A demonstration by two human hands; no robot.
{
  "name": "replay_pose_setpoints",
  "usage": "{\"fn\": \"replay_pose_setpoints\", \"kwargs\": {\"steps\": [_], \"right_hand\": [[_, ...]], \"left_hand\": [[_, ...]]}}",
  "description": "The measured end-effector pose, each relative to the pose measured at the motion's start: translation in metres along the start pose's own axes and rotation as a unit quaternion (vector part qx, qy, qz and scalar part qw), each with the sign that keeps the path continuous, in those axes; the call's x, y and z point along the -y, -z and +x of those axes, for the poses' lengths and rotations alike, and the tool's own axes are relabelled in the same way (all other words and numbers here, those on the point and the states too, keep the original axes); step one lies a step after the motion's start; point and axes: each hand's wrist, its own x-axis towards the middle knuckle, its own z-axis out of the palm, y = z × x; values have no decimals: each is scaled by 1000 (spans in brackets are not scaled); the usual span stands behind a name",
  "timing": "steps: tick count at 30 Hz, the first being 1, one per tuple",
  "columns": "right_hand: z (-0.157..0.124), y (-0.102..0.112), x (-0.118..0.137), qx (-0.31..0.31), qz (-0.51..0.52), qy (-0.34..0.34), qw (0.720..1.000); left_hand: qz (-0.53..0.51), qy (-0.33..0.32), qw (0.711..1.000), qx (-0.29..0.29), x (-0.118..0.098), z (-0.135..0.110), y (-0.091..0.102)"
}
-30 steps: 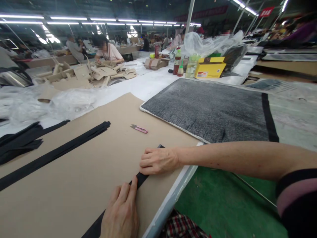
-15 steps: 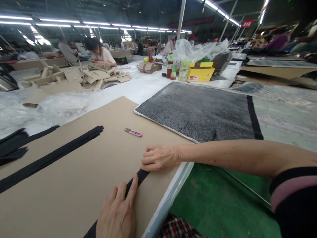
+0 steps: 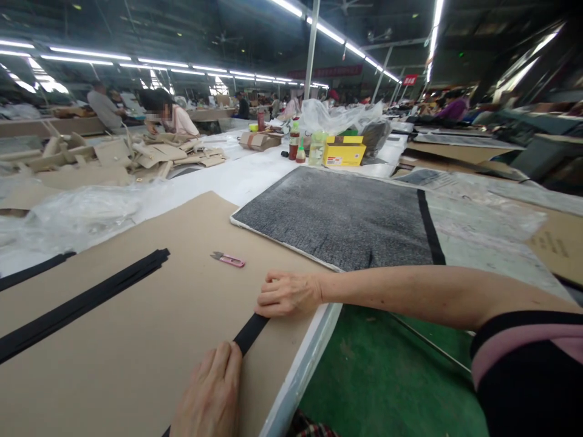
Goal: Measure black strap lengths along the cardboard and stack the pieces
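Note:
A narrow black fabric strip (image 3: 251, 333) runs diagonally over the tan sheet near the table's front edge. My right hand (image 3: 288, 294) is closed over its upper end, with the fingers curled under and the fingertips hidden. Lower down, my left hand (image 3: 212, 388) lies over the same strip, its fingers bent and pressed together on it. Between the hands the strip is flat and straight. Pink-handled thread snips (image 3: 228, 260) rest on the tan sheet (image 3: 136, 328), beyond my hands. To the left lies a bundle of black strips (image 3: 86, 303).
A dark grey textured panel (image 3: 332, 212) lies at the back right. Behind it are a yellow box (image 3: 345, 150), bottles (image 3: 294, 138) and clear plastic. Tan cut pieces (image 3: 150, 152) are heaped at the far left. A co-worker (image 3: 175, 118) leans over a table beyond.
My left hand has drawn its spread index finger in beside the others and sits slightly lower along the strip. My right hand stays at the upper end. The camera view has turned right.

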Motion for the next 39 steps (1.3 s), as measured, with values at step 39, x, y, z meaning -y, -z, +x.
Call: {"fn": "replay_pose_setpoints", "kwargs": {"steps": [39], "right_hand": [[18, 24, 54, 58, 40, -293, 954]], "left_hand": [[-23, 98, 989, -108, -28, -11, 0]]}}
